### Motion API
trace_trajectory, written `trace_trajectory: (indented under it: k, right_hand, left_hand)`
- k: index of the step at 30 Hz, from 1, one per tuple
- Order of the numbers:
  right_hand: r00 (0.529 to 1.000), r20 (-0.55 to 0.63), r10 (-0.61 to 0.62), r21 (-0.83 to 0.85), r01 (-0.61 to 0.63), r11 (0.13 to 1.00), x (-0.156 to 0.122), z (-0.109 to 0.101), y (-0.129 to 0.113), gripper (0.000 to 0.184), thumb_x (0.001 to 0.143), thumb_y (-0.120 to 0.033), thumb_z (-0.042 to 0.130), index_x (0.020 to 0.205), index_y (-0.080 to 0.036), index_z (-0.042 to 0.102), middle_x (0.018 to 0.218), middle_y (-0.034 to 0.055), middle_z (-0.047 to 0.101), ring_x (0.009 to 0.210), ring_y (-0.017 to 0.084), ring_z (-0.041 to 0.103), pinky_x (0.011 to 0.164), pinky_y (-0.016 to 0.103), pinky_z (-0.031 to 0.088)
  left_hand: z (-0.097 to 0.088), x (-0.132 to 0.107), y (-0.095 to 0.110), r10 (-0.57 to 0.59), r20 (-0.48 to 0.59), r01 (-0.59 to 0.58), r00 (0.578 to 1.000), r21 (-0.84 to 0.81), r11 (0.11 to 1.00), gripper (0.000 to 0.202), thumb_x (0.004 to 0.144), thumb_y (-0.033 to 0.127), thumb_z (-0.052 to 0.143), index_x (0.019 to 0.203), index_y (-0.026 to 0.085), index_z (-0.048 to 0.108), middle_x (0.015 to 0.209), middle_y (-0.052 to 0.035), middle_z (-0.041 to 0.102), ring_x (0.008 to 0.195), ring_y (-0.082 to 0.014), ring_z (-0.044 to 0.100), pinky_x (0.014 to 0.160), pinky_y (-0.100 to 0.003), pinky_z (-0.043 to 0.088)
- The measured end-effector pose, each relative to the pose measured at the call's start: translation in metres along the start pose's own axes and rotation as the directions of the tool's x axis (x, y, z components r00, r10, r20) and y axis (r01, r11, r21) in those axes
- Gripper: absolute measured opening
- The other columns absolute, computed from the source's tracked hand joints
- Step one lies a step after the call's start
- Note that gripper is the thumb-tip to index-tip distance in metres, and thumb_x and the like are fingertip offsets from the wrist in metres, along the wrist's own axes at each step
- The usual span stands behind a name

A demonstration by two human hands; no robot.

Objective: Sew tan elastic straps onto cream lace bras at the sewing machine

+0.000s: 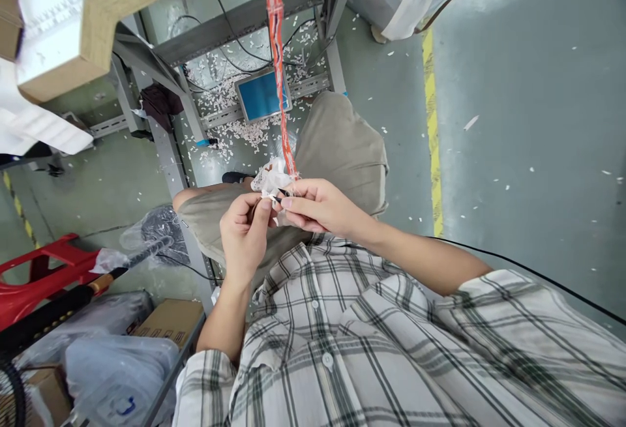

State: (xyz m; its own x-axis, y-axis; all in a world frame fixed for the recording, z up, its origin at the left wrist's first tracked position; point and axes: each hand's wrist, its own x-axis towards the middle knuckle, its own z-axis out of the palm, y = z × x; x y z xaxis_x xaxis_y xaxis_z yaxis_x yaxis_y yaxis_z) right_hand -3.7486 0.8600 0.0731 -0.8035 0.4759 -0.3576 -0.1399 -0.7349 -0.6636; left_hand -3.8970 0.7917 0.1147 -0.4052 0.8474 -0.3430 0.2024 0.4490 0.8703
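My left hand (246, 230) is closed, its thumb and forefinger pinching the edge of a small white cloth piece (270, 178) above my lap. My right hand (317, 208) is wrapped round small snips (282, 193), most of them hidden in the palm. Two dark pointed blade tips stick out toward the left fingertips, slightly apart, close against the white piece. An orange-red strip with white marks (276, 36) hangs down from above and ends just behind my right fingers. Whether it is joined to the white piece, I cannot tell.
Grey metal table legs (169, 173) stand ahead and left. A blue-topped pedal plate (263, 96) lies among scattered white scraps. At left are a red plastic stool (53, 261), plastic bins (117, 375) and a cardboard box (171, 323). Yellow tape (430, 120) marks the floor at right.
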Motion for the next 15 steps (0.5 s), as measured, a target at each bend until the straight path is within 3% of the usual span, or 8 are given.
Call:
trace_trajectory:
  k: [3, 7, 15]
  right_hand:
    - [0.999, -0.036, -0.016, -0.169, 0.01, 0.986, -0.003, -0.001, -0.003, 0.024, 0.093, -0.034, 0.054, 0.077, -0.017, 0.056, 0.054, -0.0073, 0.052, 0.038, 0.003, 0.035, 0.039, 0.019, 0.025]
    - [0.986, -0.138, -0.092, -0.523, 0.006, 0.852, -0.006, -0.006, -0.017, 0.033, 0.092, -0.029, 0.053, 0.061, -0.017, 0.052, 0.052, -0.0056, 0.05, 0.046, 0.005, 0.041, 0.049, 0.02, 0.031]
    - [0.993, -0.039, -0.109, -0.703, 0.05, 0.71, -0.007, 0.0, -0.028, 0.03, 0.093, -0.027, 0.051, 0.065, -0.017, 0.057, 0.059, -0.0039, 0.062, 0.052, 0.007, 0.046, 0.056, 0.022, 0.032]
  left_hand:
    - [-0.002, -0.002, -0.002, -0.032, 0.008, 0.032, 0.999, -0.022, 0.999, 0.02, 0.092, 0.038, 0.067, 0.086, 0.019, 0.069, 0.072, 0.0001, 0.067, 0.057, -0.0098, 0.058, 0.056, -0.021, 0.049]
    - [-0.005, -0.003, -0.011, -0.117, -0.031, 0.115, 0.993, -0.074, 0.991, 0.022, 0.091, 0.039, 0.068, 0.084, 0.018, 0.068, 0.068, 0.0014, 0.064, 0.053, -0.0082, 0.055, 0.053, -0.019, 0.046]
    - [-0.004, -0.005, -0.005, -0.105, -0.024, 0.102, 0.994, -0.105, 0.989, 0.023, 0.09, 0.041, 0.068, 0.084, 0.018, 0.069, 0.069, 0.0004, 0.065, 0.054, -0.0086, 0.056, 0.053, -0.019, 0.047]
